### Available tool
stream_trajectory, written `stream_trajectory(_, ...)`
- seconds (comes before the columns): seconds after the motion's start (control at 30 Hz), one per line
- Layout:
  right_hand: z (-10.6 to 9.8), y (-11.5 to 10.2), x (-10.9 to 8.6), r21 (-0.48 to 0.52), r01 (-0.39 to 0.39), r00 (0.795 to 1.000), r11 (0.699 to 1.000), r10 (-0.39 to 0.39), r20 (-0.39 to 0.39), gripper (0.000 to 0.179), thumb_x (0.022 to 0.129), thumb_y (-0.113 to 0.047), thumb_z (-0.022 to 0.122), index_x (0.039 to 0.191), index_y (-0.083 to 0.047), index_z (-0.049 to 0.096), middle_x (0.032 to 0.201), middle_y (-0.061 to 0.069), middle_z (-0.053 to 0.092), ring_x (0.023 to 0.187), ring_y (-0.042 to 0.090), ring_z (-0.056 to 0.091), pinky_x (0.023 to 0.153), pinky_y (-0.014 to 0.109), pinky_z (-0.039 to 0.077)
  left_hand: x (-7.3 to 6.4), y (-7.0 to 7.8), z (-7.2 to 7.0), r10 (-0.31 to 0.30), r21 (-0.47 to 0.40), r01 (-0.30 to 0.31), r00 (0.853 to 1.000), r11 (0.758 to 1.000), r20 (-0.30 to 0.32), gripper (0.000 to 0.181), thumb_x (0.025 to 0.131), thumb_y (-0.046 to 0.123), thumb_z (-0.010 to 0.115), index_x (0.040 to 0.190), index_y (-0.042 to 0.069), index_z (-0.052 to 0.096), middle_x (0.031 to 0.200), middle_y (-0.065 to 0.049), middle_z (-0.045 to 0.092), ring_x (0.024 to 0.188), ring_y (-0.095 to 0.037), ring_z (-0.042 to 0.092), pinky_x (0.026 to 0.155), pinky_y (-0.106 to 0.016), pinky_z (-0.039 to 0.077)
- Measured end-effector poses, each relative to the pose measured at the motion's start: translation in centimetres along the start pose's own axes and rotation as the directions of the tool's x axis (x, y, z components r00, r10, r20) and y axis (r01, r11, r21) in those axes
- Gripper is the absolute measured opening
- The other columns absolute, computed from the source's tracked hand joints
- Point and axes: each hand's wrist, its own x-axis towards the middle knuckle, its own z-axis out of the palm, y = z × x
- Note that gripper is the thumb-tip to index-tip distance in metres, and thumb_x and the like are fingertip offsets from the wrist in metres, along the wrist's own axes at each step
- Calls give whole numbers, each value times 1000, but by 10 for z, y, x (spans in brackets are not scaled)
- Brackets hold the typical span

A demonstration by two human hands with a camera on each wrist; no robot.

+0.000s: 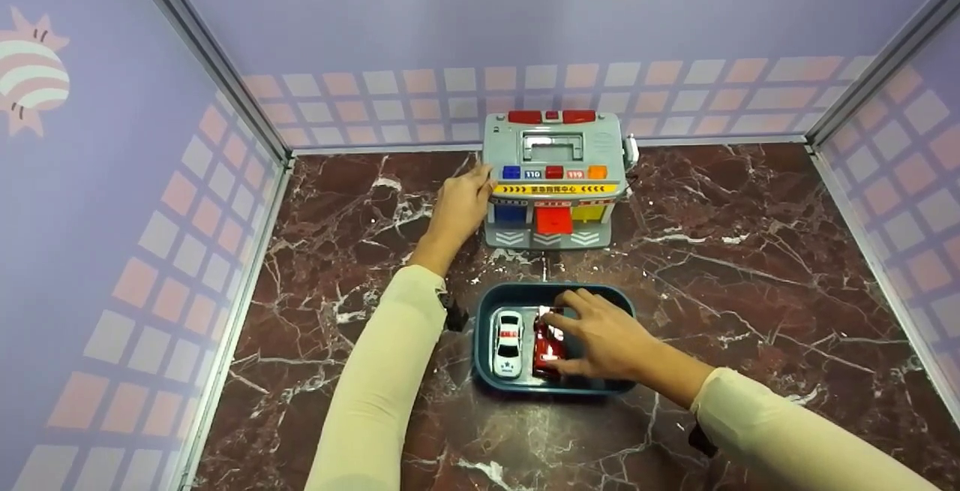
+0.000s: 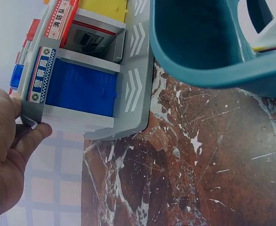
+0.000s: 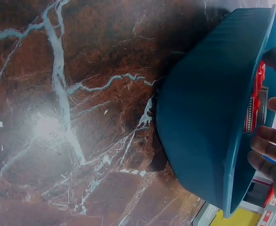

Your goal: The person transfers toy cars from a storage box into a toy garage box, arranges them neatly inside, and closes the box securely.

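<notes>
Tub (image 1: 536,295) wall btwn R grip (image 1: 607,337) & toy garage (image 1: 553,189); room R of garage.

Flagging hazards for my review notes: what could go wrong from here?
The red toy car that the right hand holds might bump the teal bin or the white toy car close beside it. The toy garage could shift if the left hand gripping it pulls.

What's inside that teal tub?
The tub holds a white toy car and a red toy vehicle. The right grip partly covers the red one and hides some of the bottom.
</notes>
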Motion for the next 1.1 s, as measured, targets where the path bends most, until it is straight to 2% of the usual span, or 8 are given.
stream_trajectory(0.13, 1, -1, -1, -18, 17, 1000, 1000, -17, 5, 62, 93, -67, 79, 136, -22, 76, 126, 9, 67, 111, 26, 64, 96, 44, 62, 0, 0, 0, 17, 14, -17, 1000, 1000, -14, 35, 114, 22, 61, 133, -3, 78, 148, -24, 67, 141, -43, 66, 121, -54, 53)
stream_trajectory(0.33, 2, -3, -3, -24, 44, 999, 999, -44, 12, 53, 96, -63, 77, 132, -24, 77, 128, 12, 66, 109, 27, 63, 92, 43, 63, 0, 1, 0, 19, -4, -19, 999, 1000, -26, 36, 114, 23, 61, 136, -2, 76, 150, -25, 66, 141, -43, 65, 121, -54, 53)
stream_trajectory(0.47, 3, -3, -5, -42, 55, 998, 998, -54, 15, 59, 93, -67, 78, 133, -24, 76, 130, 13, 65, 109, 27, 64, 91, 43, 64, 0, 0, 1, 15, -3, -15, 1000, 1000, -19, 38, 115, 23, 60, 142, 0, 73, 151, -24, 65, 143, -42, 65, 123, -53, 51)
stream_trajectory(0.67, 6, -3, -5, -52, 52, 999, 997, -51, 20, 64, 88, -69, 82, 134, -25, 74, 131, 12, 64, 113, 28, 64, 98, 45, 63, -1, 1, 2, -14, -5, 14, 1000, 1000, -4, 40, 116, 25, 59, 146, 3, 71, 154, -21, 63, 147, -39, 62, 126, -50, 49)
stream_trajectory(0.87, 7, -2, -4, -33, 60, 998, 998, -59, 29, 68, 88, -69, 83, 140, -26, 73, 135, 13, 63, 117, 29, 63, 101, 47, 62, -1, 0, 3, 5, -14, -5, 1000, 1000, -17, 39, 116, 24, 59, 145, 1, 72, 152, -21, 65, 144, -41, 64, 123, -52, 51)
stream_trajectory(1.1, 9, 0, -2, -4, 84, 996, 996, -84, 9, 65, 88, -64, 85, 140, -26, 74, 131, 13, 61, 115, 28, 62, 97, 44, 62, -2, -1, 3, 27, -6, -27, 999, 1000, -23, 38, 116, 22, 59, 143, 0, 72, 152, -22, 66, 140, -44, 66, 120, -54, 54)
